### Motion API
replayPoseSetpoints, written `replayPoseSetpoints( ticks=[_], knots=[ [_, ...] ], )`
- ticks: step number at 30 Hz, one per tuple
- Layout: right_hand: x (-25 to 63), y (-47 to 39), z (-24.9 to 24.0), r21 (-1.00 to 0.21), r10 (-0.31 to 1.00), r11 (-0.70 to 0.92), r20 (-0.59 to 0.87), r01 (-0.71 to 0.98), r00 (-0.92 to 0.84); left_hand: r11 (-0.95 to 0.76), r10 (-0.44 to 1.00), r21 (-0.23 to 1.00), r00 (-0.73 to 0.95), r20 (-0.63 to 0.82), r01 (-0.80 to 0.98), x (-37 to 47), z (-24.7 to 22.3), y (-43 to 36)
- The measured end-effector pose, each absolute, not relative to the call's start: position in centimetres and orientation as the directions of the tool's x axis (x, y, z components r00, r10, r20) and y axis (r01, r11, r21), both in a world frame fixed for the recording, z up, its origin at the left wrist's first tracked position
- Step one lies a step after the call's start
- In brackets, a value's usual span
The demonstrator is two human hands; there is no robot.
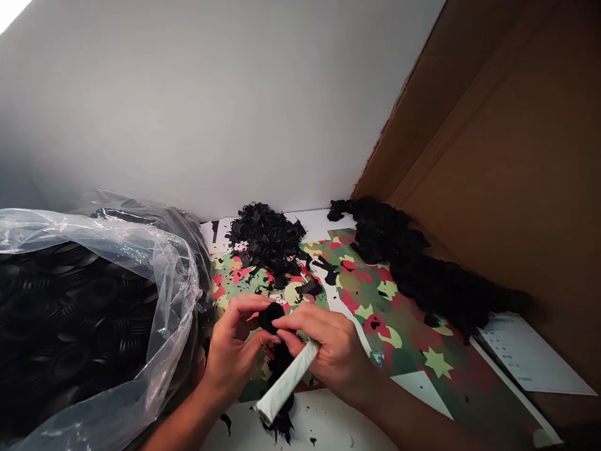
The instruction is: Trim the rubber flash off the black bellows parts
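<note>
Between the thumb and fingers of my left hand [233, 351] is a small round black rubber-like part [271, 317]. My right hand [331, 344] grips a tool with a white, tape-wrapped handle [288, 382] that points down toward me. The tool's working end is hidden behind my fingers. My right fingertips meet the edge of the black part. Below my hands, a clump of black scraps [282, 423] lies partly covered by the handle. Farther back sits a heap of thin black trimmings [267, 238].
At left, a clear plastic bag [176, 269] holds many ribbed black parts [70, 300]. A long pile of black pieces [422, 275] runs along the cardboard wall [507, 175] at right. Paper sheets [539, 354] lie on the patterned surface [422, 344].
</note>
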State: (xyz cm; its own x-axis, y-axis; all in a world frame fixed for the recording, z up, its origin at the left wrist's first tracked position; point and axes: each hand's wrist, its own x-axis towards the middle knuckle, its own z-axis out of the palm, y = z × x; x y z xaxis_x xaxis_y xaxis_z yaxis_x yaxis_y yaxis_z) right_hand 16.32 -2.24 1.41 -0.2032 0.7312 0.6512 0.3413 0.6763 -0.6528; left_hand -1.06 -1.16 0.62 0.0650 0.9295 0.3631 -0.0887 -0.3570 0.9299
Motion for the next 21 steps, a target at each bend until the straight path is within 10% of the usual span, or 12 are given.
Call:
replayPoseSetpoints(
  ticks=[12,21],
  knots=[
    [16.8,-2.5,0.8,-0.409,0.681,0.705,0.619,0.579,-0.391,-0.638,0.764,0.634,0.262,0.589,0.437,-1.3,0.2,-1.4],
    [20.7,2.1,-0.7,-0.920,0.952,0.201,0.264,0.337,0.154,-0.634,0.772,0.697,0.330,0.544,0.334,-1.9,5.2,-1.7]
  ],
)
